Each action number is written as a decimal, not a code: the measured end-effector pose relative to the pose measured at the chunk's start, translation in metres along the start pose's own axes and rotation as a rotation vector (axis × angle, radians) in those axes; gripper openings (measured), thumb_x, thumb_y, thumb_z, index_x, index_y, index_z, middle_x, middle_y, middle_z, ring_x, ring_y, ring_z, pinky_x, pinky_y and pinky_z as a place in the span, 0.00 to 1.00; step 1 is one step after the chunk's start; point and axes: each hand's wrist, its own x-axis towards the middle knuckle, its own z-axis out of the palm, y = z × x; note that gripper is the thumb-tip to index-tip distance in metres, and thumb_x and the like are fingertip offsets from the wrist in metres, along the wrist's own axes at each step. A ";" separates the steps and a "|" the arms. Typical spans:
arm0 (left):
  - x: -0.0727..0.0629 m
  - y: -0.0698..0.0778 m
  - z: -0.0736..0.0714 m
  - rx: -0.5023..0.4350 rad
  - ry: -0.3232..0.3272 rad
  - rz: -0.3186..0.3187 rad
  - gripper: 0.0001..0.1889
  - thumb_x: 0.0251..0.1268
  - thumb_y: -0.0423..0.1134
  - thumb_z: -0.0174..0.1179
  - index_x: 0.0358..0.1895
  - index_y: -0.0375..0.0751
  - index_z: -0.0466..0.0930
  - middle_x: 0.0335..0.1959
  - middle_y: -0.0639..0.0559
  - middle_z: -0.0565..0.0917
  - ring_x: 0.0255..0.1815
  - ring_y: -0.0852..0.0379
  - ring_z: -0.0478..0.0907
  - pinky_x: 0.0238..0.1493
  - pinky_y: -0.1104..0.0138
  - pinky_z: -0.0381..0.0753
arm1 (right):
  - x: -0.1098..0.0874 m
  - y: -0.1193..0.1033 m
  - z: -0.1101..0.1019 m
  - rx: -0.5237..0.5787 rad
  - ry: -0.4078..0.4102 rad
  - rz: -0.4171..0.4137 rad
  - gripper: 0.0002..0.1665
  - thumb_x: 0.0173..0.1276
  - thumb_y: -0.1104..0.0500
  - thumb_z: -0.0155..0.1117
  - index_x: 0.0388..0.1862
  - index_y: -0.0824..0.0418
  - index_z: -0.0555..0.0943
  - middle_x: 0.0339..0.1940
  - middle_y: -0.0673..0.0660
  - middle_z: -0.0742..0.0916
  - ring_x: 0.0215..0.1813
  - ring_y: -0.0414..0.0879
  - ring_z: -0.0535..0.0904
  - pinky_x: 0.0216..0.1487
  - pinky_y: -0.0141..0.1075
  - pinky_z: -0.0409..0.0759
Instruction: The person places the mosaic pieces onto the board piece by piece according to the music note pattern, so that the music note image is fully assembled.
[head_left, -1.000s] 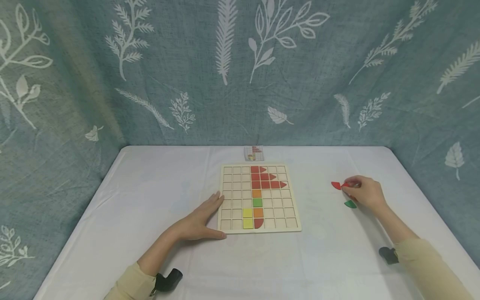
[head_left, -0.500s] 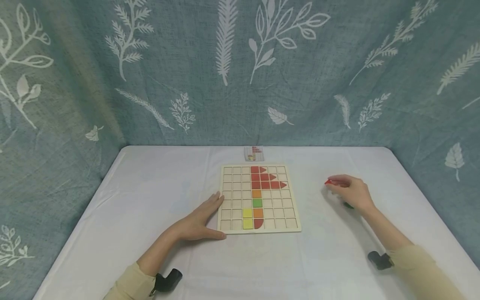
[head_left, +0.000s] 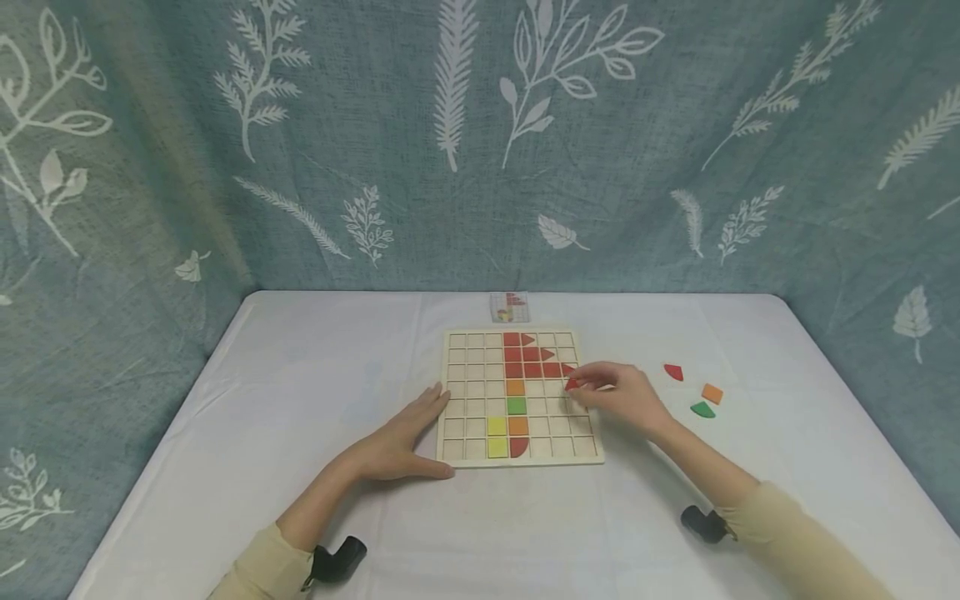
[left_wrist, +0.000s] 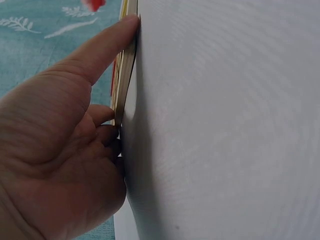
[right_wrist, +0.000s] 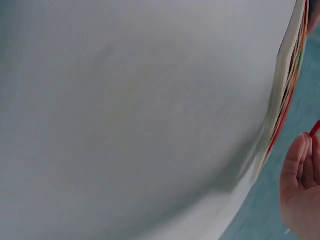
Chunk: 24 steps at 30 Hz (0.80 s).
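Note:
A wooden grid board (head_left: 465, 385) lies mid-table. Red squares (head_left: 513, 354) with pointed ends fill its upper rows; below them are orange, green and yellow squares and a red rounded piece (head_left: 518, 447). My left hand (head_left: 390, 443) rests beside it, fingertips at the left edge and thumb at the near left corner. In the left wrist view, the thumb lies along the board's side (left_wrist: 128, 75). My right hand (head_left: 626, 400) pinches a small red piece (head_left: 572, 384) over the board's right side. Fingers partly hide its shape. The right wrist view shows its red edge (right_wrist: 315, 129) at the fingertips.
Right of the board lie a red quarter-round piece (head_left: 673, 372), an orange square (head_left: 712, 393) and a green quarter-round piece (head_left: 702, 409). A small pattern card (head_left: 509, 307) lies behind the board. A leaf-print curtain (head_left: 360, 108) hangs around the white-covered table (head_left: 322, 350).
My right hand has picked up the red piece from the loose ones and carried it left to the board. The orange square is now uncovered. My left hand has stayed put.

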 end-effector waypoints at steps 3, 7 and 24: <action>0.000 0.000 0.000 -0.002 0.000 -0.003 0.58 0.48 0.55 0.73 0.78 0.37 0.48 0.79 0.41 0.44 0.79 0.43 0.39 0.75 0.47 0.46 | 0.004 -0.012 0.014 0.020 -0.053 -0.057 0.19 0.60 0.50 0.73 0.49 0.55 0.86 0.37 0.48 0.87 0.42 0.44 0.82 0.40 0.37 0.81; 0.000 0.001 0.000 0.004 -0.001 -0.003 0.58 0.49 0.55 0.73 0.78 0.37 0.48 0.79 0.41 0.44 0.79 0.43 0.39 0.75 0.47 0.46 | 0.011 -0.024 0.031 0.007 -0.109 -0.142 0.17 0.60 0.52 0.73 0.48 0.56 0.86 0.38 0.47 0.87 0.41 0.42 0.81 0.41 0.35 0.82; -0.002 0.002 -0.002 -0.021 -0.019 0.002 0.56 0.51 0.54 0.73 0.78 0.37 0.48 0.79 0.41 0.44 0.79 0.42 0.38 0.74 0.45 0.46 | 0.024 -0.048 0.066 -0.069 -0.204 -0.208 0.16 0.58 0.51 0.75 0.45 0.52 0.87 0.37 0.39 0.87 0.38 0.37 0.82 0.43 0.35 0.81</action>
